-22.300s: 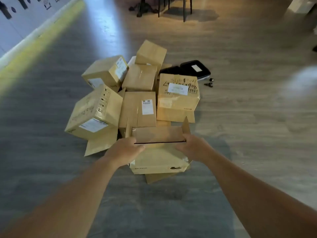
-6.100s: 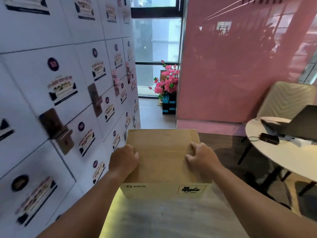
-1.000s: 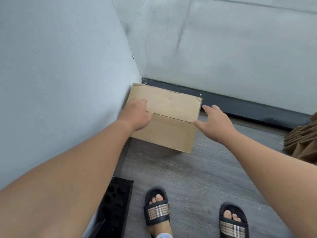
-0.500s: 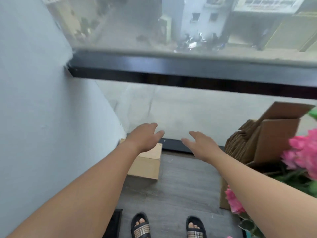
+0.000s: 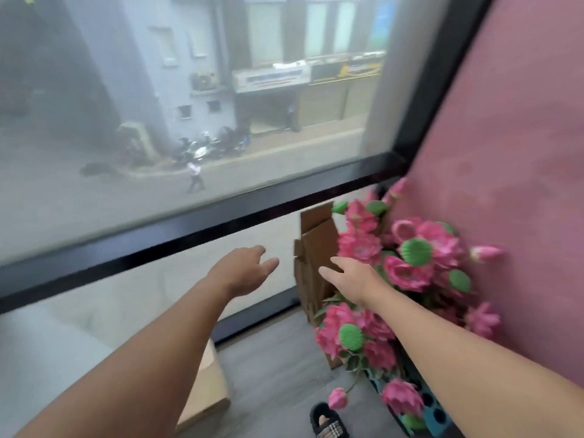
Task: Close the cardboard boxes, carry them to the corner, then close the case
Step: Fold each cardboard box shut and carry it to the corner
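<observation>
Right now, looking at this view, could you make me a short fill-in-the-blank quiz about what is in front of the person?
1. Both the left hand and the right hand hold ____.
2. The flowers beside the right hand are ____ in colour.
3. The closed cardboard box rests on the ____, below the left forearm.
4. Through the window one sees a ____.

Missing words: nothing; pink; floor; street

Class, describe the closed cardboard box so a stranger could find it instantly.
Start at the big window, then drop to the grey floor beneath it. The closed cardboard box sits bottom left, half hidden by the left forearm; unlike the open carton by the pink flowers, its top is flat.
</observation>
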The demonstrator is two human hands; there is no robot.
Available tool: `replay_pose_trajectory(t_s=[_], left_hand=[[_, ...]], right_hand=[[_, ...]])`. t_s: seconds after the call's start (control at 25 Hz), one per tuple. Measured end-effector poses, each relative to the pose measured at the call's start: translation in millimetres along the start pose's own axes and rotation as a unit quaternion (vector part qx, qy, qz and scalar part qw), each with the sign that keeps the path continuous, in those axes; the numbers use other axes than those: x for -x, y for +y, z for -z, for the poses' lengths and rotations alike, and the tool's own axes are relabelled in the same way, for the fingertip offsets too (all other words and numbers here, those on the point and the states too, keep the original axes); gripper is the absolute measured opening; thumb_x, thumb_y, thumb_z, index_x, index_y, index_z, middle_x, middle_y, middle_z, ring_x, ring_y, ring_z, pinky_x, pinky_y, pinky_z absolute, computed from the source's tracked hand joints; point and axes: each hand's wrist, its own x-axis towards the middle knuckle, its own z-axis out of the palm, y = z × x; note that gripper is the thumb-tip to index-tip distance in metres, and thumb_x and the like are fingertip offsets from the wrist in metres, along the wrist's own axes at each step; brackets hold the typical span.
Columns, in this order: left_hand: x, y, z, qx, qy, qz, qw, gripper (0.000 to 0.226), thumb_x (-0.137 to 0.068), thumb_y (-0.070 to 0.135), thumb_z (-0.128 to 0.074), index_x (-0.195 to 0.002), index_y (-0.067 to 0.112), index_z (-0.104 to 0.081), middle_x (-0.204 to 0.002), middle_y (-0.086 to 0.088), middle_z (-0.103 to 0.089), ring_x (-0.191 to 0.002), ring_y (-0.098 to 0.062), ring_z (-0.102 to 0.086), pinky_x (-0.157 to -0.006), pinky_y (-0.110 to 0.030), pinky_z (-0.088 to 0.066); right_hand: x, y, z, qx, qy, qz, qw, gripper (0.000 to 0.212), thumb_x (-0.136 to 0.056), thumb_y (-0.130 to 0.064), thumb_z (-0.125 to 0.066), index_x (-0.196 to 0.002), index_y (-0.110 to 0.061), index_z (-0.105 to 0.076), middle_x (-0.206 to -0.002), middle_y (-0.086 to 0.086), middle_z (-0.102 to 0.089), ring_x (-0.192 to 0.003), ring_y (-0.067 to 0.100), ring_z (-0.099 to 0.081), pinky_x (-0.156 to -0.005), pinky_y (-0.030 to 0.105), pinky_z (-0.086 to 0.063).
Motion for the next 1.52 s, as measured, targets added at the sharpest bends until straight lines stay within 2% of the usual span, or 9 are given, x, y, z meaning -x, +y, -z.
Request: replay_pose_trajectory(t_s=[0.24,0.36,0.56,0.76,0.92,1.0,1.2,1.36,1.52], left_hand=[[1,148,-20,-0.059,-0.085,-0.208,0.973,0.043,-0.097,0.061,-0.040,-0.102,0.024,-0.061,-0.111,-0.005,-0.070,-0.093,-0.021,-0.061,-0.081,-0.035,-0.050],[9,224,-46,-0.088,-0.109,-0.290,0.947,0.053,-0.098,0.059,-0.041,-0.127,0.020,-0.060,-0.121,-0.007,-0.067,-0.105,-0.025,-0.063,-0.088,-0.036,-0.050],[44,362,-108,-0.122,-0.178,-0.389,0.896,0.054,-0.096,0.059,-0.044,-0.133,0.023,-0.057,-0.123,-0.008,-0.066,-0.108,-0.027,-0.062,-0.090,-0.035,-0.048],[107,491,-177,-0.135,-0.233,-0.467,0.842,0.047,-0.099,0.044,-0.035,-0.141,0.029,-0.049,-0.142,-0.002,-0.049,-0.129,-0.023,-0.051,-0.100,-0.029,-0.041],[175,577,-230,-0.161,-0.284,-0.508,0.797,0.051,-0.097,0.051,-0.051,-0.143,0.029,-0.049,-0.143,-0.001,-0.052,-0.134,-0.027,-0.046,-0.109,-0.036,-0.037],[210,619,-256,-0.159,-0.312,-0.515,0.782,0.058,-0.097,0.061,-0.045,-0.143,0.026,-0.050,-0.146,-0.003,-0.052,-0.134,-0.028,-0.047,-0.109,-0.037,-0.036],[284,707,-317,-0.205,-0.343,-0.602,0.691,0.064,-0.099,0.065,-0.035,-0.148,0.026,-0.045,-0.155,0.000,-0.042,-0.140,-0.026,-0.040,-0.114,-0.035,-0.028],[338,780,-367,-0.178,-0.408,-0.632,0.634,0.044,-0.101,0.051,-0.046,-0.126,0.019,-0.063,-0.134,-0.006,-0.061,-0.124,-0.025,-0.056,-0.097,-0.030,-0.042],[395,847,-419,-0.174,-0.456,-0.672,0.557,0.045,-0.096,0.056,-0.051,-0.111,0.018,-0.069,-0.110,-0.004,-0.069,-0.103,-0.024,-0.065,-0.094,-0.037,-0.052]], right_hand=[[116,90,58,-0.064,0.125,-0.144,0.980,0.082,-0.086,-0.073,-0.045,-0.153,-0.026,-0.040,-0.158,0.003,-0.040,-0.143,0.028,-0.038,-0.113,0.043,-0.032],[181,144,76,-0.086,0.179,-0.222,0.955,0.080,-0.084,-0.074,-0.042,-0.150,-0.028,-0.044,-0.155,0.001,-0.044,-0.140,0.027,-0.041,-0.107,0.040,-0.034],[298,236,86,-0.143,0.271,-0.301,0.903,0.063,-0.087,-0.069,-0.043,-0.118,-0.019,-0.064,-0.127,0.006,-0.065,-0.124,0.032,-0.056,-0.091,0.036,-0.041],[412,316,84,-0.209,0.324,-0.416,0.824,0.083,-0.081,-0.078,-0.040,-0.141,-0.022,-0.053,-0.150,0.003,-0.051,-0.135,0.029,-0.047,-0.110,0.044,-0.037],[492,371,88,-0.270,0.372,-0.444,0.769,0.082,-0.069,-0.078,-0.038,-0.117,-0.018,-0.066,-0.120,0.002,-0.068,-0.112,0.027,-0.061,-0.097,0.040,-0.047],[530,394,86,-0.298,0.402,-0.454,0.737,0.067,-0.078,-0.072,-0.044,-0.109,-0.017,-0.067,-0.108,-0.001,-0.070,-0.108,0.027,-0.063,-0.088,0.035,-0.046],[609,446,75,-0.328,0.454,-0.518,0.646,0.064,-0.088,-0.069,-0.048,-0.128,-0.021,-0.062,-0.135,0.000,-0.061,-0.129,0.023,-0.054,-0.098,0.031,-0.041],[667,477,74,-0.338,0.472,-0.571,0.580,0.047,-0.083,-0.072,-0.045,-0.087,-0.026,-0.056,-0.114,0.003,-0.064,-0.117,0.025,-0.060,-0.081,0.029,-0.038],[724,497,85,-0.362,0.514,-0.613,0.479,0.038,-0.083,-0.067,-0.051,-0.080,-0.029,-0.051,-0.102,-0.001,-0.055,-0.101,0.020,-0.057,-0.082,0.033,-0.039]])
